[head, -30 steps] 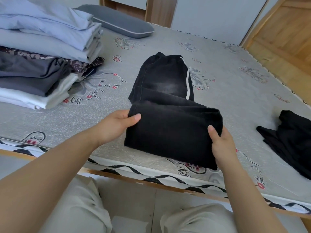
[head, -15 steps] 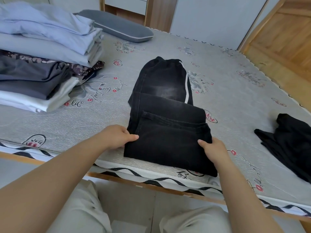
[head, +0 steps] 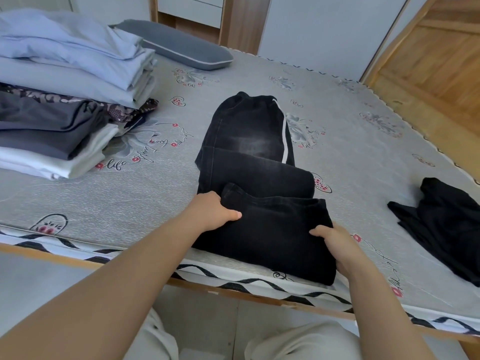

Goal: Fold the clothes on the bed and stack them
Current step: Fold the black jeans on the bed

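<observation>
Black jeans, half-folded, gripped in my left hand and right hand; folded stack done, black garment unfolded.

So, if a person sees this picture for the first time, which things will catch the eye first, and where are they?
The black jeans lie partly folded in the middle near the bed's front edge, with the left hand and the right hand gripping the near fold on either side. At the far left, a tall stack of folded clothes rests on the mattress. At the right edge lies a crumpled black garment, still unfolded.
</observation>
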